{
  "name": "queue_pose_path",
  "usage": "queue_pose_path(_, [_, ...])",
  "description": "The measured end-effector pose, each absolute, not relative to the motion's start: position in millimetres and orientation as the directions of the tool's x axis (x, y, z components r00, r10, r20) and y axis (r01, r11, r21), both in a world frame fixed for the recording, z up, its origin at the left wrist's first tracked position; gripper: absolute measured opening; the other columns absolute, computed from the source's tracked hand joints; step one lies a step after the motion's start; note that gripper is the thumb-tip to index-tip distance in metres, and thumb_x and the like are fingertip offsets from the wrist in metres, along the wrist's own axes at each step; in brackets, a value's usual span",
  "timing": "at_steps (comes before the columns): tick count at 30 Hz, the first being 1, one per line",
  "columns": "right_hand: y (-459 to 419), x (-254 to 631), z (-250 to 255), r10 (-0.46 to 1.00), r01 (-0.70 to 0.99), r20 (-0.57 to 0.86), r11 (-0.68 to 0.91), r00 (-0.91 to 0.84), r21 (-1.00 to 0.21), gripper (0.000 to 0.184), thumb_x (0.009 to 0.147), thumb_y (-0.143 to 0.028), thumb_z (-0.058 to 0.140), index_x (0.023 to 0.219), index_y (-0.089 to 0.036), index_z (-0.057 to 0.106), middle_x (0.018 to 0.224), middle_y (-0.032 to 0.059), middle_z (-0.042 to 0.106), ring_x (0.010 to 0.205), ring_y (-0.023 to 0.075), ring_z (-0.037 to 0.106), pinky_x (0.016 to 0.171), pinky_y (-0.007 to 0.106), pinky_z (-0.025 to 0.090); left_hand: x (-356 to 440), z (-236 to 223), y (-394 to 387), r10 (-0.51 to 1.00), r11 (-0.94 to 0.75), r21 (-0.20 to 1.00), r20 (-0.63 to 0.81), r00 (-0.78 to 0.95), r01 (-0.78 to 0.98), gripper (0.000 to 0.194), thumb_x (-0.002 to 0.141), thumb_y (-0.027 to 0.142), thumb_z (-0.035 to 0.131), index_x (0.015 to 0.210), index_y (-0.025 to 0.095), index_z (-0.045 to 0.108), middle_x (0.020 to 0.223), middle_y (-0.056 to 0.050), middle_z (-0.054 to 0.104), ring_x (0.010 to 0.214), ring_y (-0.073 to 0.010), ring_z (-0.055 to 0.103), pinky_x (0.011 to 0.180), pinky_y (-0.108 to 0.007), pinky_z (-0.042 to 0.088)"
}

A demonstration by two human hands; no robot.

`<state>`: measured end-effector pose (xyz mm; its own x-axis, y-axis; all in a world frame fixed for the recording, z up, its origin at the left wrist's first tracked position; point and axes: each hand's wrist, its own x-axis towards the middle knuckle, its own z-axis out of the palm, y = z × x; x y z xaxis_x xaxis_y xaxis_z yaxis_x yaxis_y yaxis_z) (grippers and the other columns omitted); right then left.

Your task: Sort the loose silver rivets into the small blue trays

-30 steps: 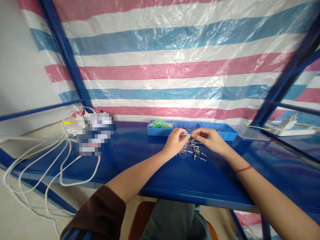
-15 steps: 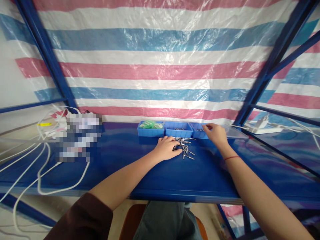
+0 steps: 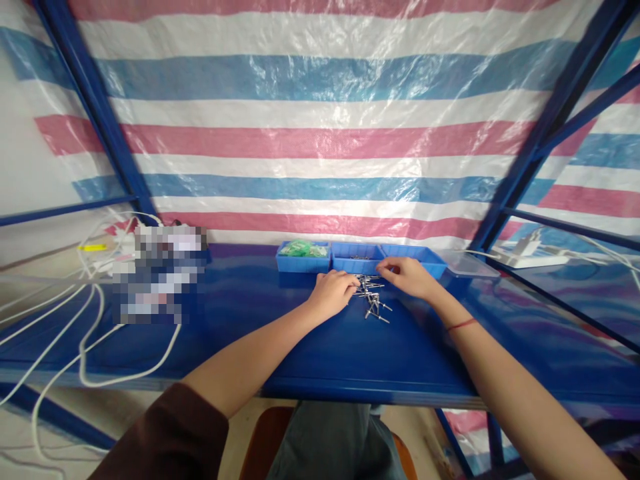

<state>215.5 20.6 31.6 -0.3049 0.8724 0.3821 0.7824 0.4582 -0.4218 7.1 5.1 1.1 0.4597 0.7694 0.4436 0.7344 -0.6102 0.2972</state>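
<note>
Loose metal pins point(image 3: 373, 304) in a small heap on the blue surface point(image 3: 320, 360), between the two hands. Left hand point(image 3: 331, 295) is nearer: heap sits directly to its right, fingertips at or on its left edge. Right hand point(image 3: 409, 277) is at far right of the heap, so pins lie left and near from it; contact unclear. Long axes mixed: far pins run roughly left-right, near ones slant several ways, nearest points right and slightly near. Left hand: fingers curled, grip hidden, cannot tell if it pinches a pin. Right hand: thumb and index bent toward each other, cannot tell if anything is between. Middle blue tray point(image 3: 345, 264) is just far of the heap, small metal bits inside; right blue tray point(image 3: 436, 271) is behind the right hand.
</note>
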Motion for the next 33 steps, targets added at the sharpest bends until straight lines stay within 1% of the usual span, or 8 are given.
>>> queue_pose_path(3, [14.7, 201.9, 27.8, 0.836, 0.665, 0.294, 0.548, -0.464, -0.508, 0.022, 0.076, -0.029, 0.052, 0.084, -0.016, 0.067, 0.072, 0.0024, 0.066, 0.062, 0.0138, 0.056, 0.060, 0.026, 0.042, 8.0, -0.9, 10.9, 0.783, -0.602, 0.445, 0.493, 0.380, 0.663, 0.017, 0.082, 0.021, 0.053, 0.094, 0.024, 0.064, 0.092, 0.000, 0.068, 0.090, -0.0187, 0.059, 0.081, -0.033, 0.043])
queue_pose_path(7, [10.0, 187.8, 23.5, 0.812, 0.532, 0.322, 0.568, -0.487, -0.628, 0.026, 0.076, -0.038, 0.056, 0.084, -0.015, 0.066, 0.073, 0.0027, 0.065, 0.063, 0.0129, 0.055, 0.059, 0.026, 0.043, 9.0, -2.4, 17.8, 0.774, -0.633, 0.641, 0.535, 0.338, 0.434, 0.015, 0.080, 0.018, 0.055, 0.092, 0.018, 0.063, 0.090, -0.002, 0.068, 0.084, -0.0140, 0.063, 0.077, -0.025, 0.047])
queue_pose_path(11, [8.9, 182.8, 23.8, 0.818, 0.464, 0.394, 0.566, -0.419, -0.681, 0.030, 0.076, -0.043, 0.057, 0.081, -0.015, 0.067, 0.077, 0.0045, 0.066, 0.066, 0.0139, 0.057, 0.062, 0.028, 0.044, 9.8, -4.5, 20.3, 0.795, -0.606, 0.724, 0.543, 0.271, 0.329, 0.012, 0.079, 0.021, 0.056, 0.089, 0.018, 0.062, 0.089, -0.003, 0.069, 0.084, -0.0147, 0.064, 0.078, -0.027, 0.049])
queue_pose_path(15, [9.2, 182.7, 25.7, 0.825, 0.416, 0.427, 0.558, -0.370, -0.718, 0.031, 0.074, -0.044, 0.060, 0.080, -0.015, 0.067, 0.079, 0.0060, 0.068, 0.068, 0.0156, 0.059, 0.065, 0.030, 0.046, 11.0, -5.3, 19.6, 0.817, -0.571, 0.782, 0.509, 0.272, 0.249, 0.014, 0.081, 0.022, 0.054, 0.092, 0.016, 0.061, 0.088, -0.005, 0.069, 0.081, -0.0150, 0.065, 0.075, -0.027, 0.050])
queue_pose_path(20, [11.6, 183.0, 23.7, 0.823, 0.367, 0.463, 0.563, -0.329, -0.740, 0.031, 0.073, -0.045, 0.062, 0.081, -0.015, 0.067, 0.080, 0.0069, 0.069, 0.073, 0.0179, 0.061, 0.069, 0.031, 0.047, 11.5, -2.7, 16.7, 0.790, -0.603, 0.749, 0.511, 0.340, 0.276, 0.021, 0.085, 0.028, 0.048, 0.096, 0.016, 0.061, 0.092, -0.005, 0.069, 0.087, -0.0159, 0.064, 0.079, -0.027, 0.049])
queue_pose_path(25, [11.4, 183.0, 24.4, 0.805, 0.354, 0.495, 0.590, -0.326, -0.726, 0.031, 0.074, -0.044, 0.061, 0.086, -0.016, 0.068, 0.083, 0.0069, 0.069, 0.075, 0.0187, 0.062, 0.069, 0.032, 0.048, 10.5, -0.1, 14.9, 0.763, -0.646, 0.663, 0.552, 0.337, 0.377, 0.016, 0.082, 0.029, 0.053, 0.088, 0.017, 0.063, 0.089, -0.003, 0.068, 0.083, -0.0154, 0.063, 0.077, -0.027, 0.048])
queue_pose_path(29, [9.1, 183.9, 28.0, 0.791, 0.451, 0.529, 0.610, -0.307, -0.651, 0.028, 0.075, -0.042, 0.060, 0.085, -0.017, 0.069, 0.085, 0.0072, 0.069, 0.076, 0.0183, 0.061, 0.069, 0.031, 0.046, 9.0, 2.0, 14.4, 0.731, -0.672, 0.613, 0.641, 0.237, 0.416, 0.010, 0.077, 0.025, 0.060, 0.083, 0.018, 0.061, 0.086, -0.002, 0.066, 0.080, -0.0140, 0.061, 0.076, -0.027, 0.048])
queue_pose_path(33, [10.3, 186.6, 28.4, 0.787, 0.534, 0.505, 0.614, -0.354, -0.581, 0.030, 0.079, -0.043, 0.054, 0.078, -0.016, 0.068, 0.079, 0.0052, 0.068, 0.069, 0.0161, 0.059, 0.065, 0.029, 0.044, 8.1, 2.3, 14.9, 0.710, -0.685, 0.577, 0.666, 0.229, 0.446, 0.012, 0.079, 0.027, 0.059, 0.085, 0.018, 0.060, 0.085, -0.002, 0.064, 0.080, -0.0139, 0.060, 0.077, -0.028, 0.048])
